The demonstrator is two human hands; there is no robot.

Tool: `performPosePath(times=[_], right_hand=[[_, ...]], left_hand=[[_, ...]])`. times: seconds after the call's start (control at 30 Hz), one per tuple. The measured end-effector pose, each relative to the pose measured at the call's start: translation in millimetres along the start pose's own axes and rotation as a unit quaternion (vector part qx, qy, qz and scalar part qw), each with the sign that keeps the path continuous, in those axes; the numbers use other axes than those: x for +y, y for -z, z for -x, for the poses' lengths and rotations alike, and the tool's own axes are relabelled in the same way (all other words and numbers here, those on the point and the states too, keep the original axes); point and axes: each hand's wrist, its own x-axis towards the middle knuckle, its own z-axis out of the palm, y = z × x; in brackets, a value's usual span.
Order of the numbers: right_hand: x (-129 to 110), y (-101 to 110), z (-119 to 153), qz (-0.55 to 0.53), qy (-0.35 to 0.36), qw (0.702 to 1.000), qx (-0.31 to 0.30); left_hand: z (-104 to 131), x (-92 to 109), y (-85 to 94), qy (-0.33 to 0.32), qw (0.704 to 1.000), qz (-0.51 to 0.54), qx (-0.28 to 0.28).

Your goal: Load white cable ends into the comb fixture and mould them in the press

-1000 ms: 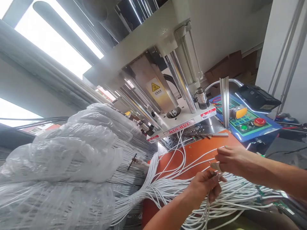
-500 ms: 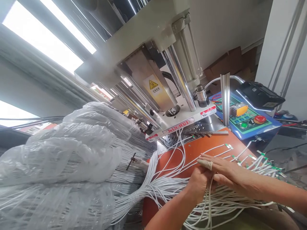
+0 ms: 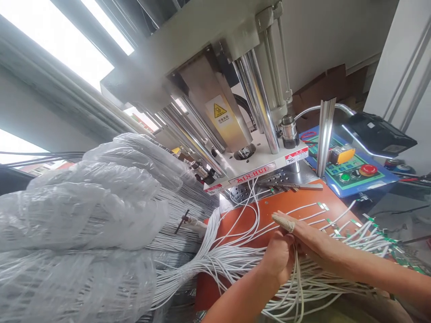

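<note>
Cannot see fingertips of left hand (image 3: 278, 258), hidden against right hand (image 3: 313, 240); cannot trace white cables (image 3: 298, 282) between palms. Lose left forearm (image 3: 242, 294) at bottom edge, right forearm (image 3: 377, 265) at right, press (image 3: 188, 58) at top. Cannot read small print on red-white label (image 3: 296, 155).

Our left hand (image 3: 279, 255) is curled against our right hand (image 3: 314, 242), whose fingers stretch out, one in a beige cover (image 3: 284, 222). White cables (image 3: 202, 264) spread below them across the orange table (image 3: 289, 201); whether we grip any, we can't quite tell. Beyond stands the press (image 3: 224, 119), between plastic-wrapped bundles (image 3: 101, 215) and a blue control box (image 3: 370, 182).
</note>
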Motion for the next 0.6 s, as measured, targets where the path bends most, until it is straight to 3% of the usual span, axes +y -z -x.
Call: performPosePath(times=[0.13, 0.2, 0.27, 0.37, 0.43, 0.5, 0.6], right_hand=[[30, 32, -14, 0.033, -0.016, 0.999, -0.012], [62, 54, -29, 0.138, 0.001, 0.988, 0.071], [95, 73, -47, 0.311, -0.013, 0.940, 0.140], [124, 89, -69, 0.459, -0.039, 0.886, 0.046], [123, 91, -75, 0.488, -0.058, 0.871, -0.021], [112, 88, -73, 0.479, -0.094, 0.871, -0.046], [88, 80, -59, 0.430, -0.160, 0.886, -0.070]], left_hand=[[3, 10, 7.4, -0.035, 0.998, -0.046, 0.005], [3, 16, 15.0, -0.073, 0.994, -0.086, 0.013], [1, 20, 23.4, -0.110, 0.985, -0.128, 0.030], [-7, 24, 33.4, -0.151, 0.972, -0.170, 0.063], [-10, 27, 36.4, -0.168, 0.962, -0.199, 0.087], [-12, 30, 37.1, -0.199, 0.942, -0.246, 0.110], [-11, 33, 37.6, -0.257, 0.890, -0.357, 0.119]])
